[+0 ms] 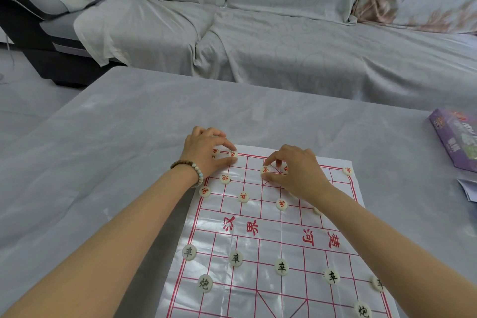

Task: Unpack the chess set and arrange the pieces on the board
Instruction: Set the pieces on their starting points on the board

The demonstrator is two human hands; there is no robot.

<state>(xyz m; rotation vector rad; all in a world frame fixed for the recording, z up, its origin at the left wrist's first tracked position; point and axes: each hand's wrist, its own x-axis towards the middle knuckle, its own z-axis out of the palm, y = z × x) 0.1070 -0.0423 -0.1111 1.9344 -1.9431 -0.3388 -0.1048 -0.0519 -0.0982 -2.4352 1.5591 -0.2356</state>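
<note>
Board: the thin plastic board (258, 240) with a red grid lies flat on the grey-covered tabletop (116, 150), on the side nearest the person.
Left hand: the left hand (206, 152) is at the board's far left corner; its thumb and forefinger pinch a red-lettered piece (233, 154) on the far row, just beside the corner piece (216, 150). A bead bracelet (191, 170) circles the wrist.
Right hand: the right hand (296, 170) is near the middle of the far row; its fingers are curled, and thumb and forefinger pinch a second red piece (265, 170).
Other red pieces: one sits at the far right corner (347, 170), one below the left hand (225, 178), and three stand in a row further in (243, 197).
Black-lettered pieces: five stand in a row on the near half (281, 267), with two more closer to the person, left (204, 283) and right (363, 311).
Purple box: the purple box (454, 137) lies at the tabletop's right edge, well apart from the board.
Sofa: a cloth-draped sofa (284, 46) stands behind the tabletop.
</note>
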